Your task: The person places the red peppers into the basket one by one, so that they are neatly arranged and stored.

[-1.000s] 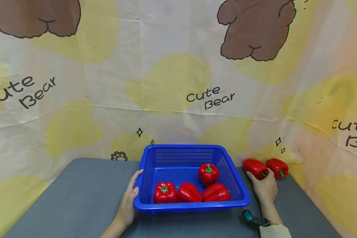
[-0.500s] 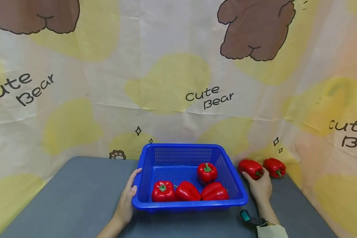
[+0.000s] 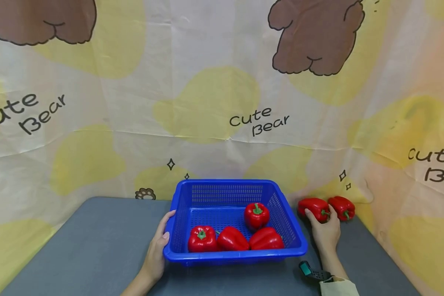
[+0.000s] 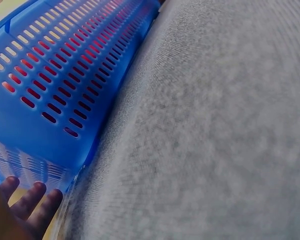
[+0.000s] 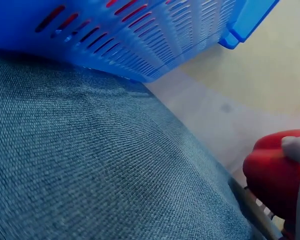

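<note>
In the head view, a blue plastic basket (image 3: 237,257) contains several red bell peppers (image 3: 233,238). My left hand (image 3: 156,250) grips its left side, thumb and forefinger at the rim; in the left wrist view the other fingers (image 4: 27,200) lie by the slotted end wall. To the right of the basket, my right hand (image 3: 326,234) holds a red bell pepper (image 3: 312,206) between thumb and fingers, low at the table's back. Its green stem points toward the hand. In the right wrist view, a thumb (image 5: 296,149) presses on this pepper.
Another red bell pepper (image 3: 342,206) lies just right of the held one, near the table's right edge. A grey cloth-covered table (image 3: 107,238) carries everything. A printed bear curtain (image 3: 207,102) hangs directly behind it. A dark wrist strap (image 3: 314,272) is at the right wrist.
My right hand and its pepper shift a little left, then slightly back right. The left hand keeps its grip on the basket; the head view drifts slightly.
</note>
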Demonstrator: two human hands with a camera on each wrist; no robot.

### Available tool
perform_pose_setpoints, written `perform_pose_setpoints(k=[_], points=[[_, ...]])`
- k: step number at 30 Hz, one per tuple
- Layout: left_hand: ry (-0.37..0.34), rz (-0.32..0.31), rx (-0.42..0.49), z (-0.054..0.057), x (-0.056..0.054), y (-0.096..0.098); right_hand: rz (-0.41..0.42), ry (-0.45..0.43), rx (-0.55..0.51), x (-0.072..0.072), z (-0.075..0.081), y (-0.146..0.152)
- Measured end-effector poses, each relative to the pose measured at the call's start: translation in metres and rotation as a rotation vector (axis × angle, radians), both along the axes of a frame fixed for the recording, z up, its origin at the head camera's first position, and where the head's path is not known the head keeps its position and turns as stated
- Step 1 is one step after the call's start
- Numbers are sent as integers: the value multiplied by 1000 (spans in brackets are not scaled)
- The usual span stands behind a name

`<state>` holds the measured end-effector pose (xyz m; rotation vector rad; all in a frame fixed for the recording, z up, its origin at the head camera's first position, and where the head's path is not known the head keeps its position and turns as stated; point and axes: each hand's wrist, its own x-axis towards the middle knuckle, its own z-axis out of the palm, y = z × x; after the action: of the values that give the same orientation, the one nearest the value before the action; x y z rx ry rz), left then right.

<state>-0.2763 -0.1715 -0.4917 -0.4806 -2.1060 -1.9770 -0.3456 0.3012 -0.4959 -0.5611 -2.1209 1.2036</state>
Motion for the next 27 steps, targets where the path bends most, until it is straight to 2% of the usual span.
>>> perform_pose_setpoints(k=[6,15,27], points=[[36,-21,7,-1,-1,0,-6,19,-45,-1,0,-1],[51,-39,29,0,-1,0,-13,21,-100,0,4,-2],[23,-33,15,0,0,-1,-20,9,-142,0,4,-1]])
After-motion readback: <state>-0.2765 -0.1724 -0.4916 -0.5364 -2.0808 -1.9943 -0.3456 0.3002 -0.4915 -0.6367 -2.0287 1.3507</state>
